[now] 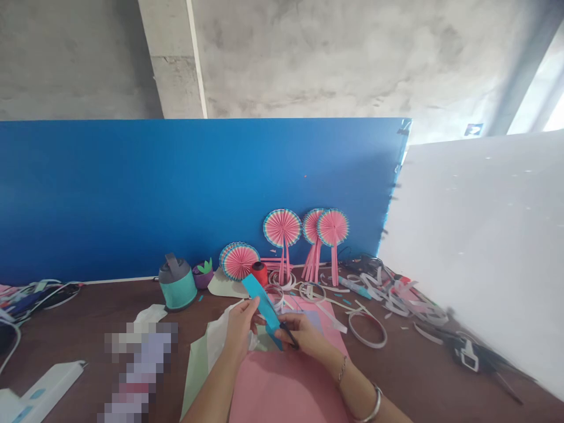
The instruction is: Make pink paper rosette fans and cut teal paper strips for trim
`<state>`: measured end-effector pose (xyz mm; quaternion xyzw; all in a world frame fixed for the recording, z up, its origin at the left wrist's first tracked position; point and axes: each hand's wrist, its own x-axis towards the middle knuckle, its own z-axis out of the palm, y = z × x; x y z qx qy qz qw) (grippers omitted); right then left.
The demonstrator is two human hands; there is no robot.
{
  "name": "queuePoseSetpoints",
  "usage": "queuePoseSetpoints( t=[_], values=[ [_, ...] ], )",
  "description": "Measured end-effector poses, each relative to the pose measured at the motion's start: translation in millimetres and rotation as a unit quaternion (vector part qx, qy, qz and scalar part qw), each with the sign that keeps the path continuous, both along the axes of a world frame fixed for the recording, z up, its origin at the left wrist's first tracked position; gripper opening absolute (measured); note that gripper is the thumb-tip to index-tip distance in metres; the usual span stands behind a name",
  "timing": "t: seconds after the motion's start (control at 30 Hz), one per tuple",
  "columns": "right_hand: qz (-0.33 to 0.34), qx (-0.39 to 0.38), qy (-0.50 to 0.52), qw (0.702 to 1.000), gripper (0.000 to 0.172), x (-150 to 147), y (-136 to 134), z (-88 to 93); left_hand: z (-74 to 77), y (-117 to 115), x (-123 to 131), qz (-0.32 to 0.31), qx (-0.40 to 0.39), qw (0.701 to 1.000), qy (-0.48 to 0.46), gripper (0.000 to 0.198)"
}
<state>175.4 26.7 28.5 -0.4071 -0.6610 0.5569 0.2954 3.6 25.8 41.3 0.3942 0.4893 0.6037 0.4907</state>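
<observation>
Over pink paper (pixel 286 382), your left hand (pixel 242 323) is pinching blue paper (pixel 261 298), right hand (pixel 305 336) gripping half-hidden scissors (pixel 289 337). Pot (pixel 203 279) is holding greenery (pixel 205 267).

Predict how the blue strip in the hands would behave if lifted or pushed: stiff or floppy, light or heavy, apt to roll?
The blue strip is probably fairly stiff over this length, since its upper end juts past the left hand without drooping. It is likely light, looking thin as paper. Being flat, it would more likely slide than roll.

Matt paper strip (pixel 263 299), paper fans (pixel 282 228); rough concrete (pixel 352 59)
</observation>
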Motion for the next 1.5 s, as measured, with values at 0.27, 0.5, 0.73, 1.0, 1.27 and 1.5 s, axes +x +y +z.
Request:
queuePoseSetpoints(
  t=[0.27, 0.5, 0.73, 1.0, 1.27, 1.5],
  values=[
    [0.002, -0.008, 0.019, 1.000, 0.030, 0.2, 1.2, -1.9, 0.5, -1.8, 0.3, 0.000, 0.001, 1.000, -0.001, 0.047],
    [0.004, -0.001, 0.022, 1.000, 0.028, -0.6, 0.7, 0.7, -1.2, -0.6, 0.0, 0.005, -0.006, 1.000, 0.002, 0.047],
    [0.008, 0.012, 0.028, 1.000, 0.022, 0.0, 0.5, 0.4, -3.0, 0.6, -0.6, 0.005, -0.003, 1.000, -0.001, 0.048],
    [-0.008, 0.012, -0.007, 1.000, 0.024, 0.4, 0.4, -0.2, 2.4, -2.3, -0.5, -0.013, 0.009, 1.000, -0.002, 0.051],
    [0.011, 0.009, -0.015, 1.000, 0.025, -0.1, 0.4, 0.2, -4.6, 2.6, -4.8, 0.029, 0.007, 1.000, 0.008, 0.045],
    [-0.001, -0.004, -0.003, 1.000, 0.028, 0.4, 2.4, -5.3, -4.3, 1.0, -2.9, 0.008, 0.009, 1.000, 0.023, 0.045]
  ],
)
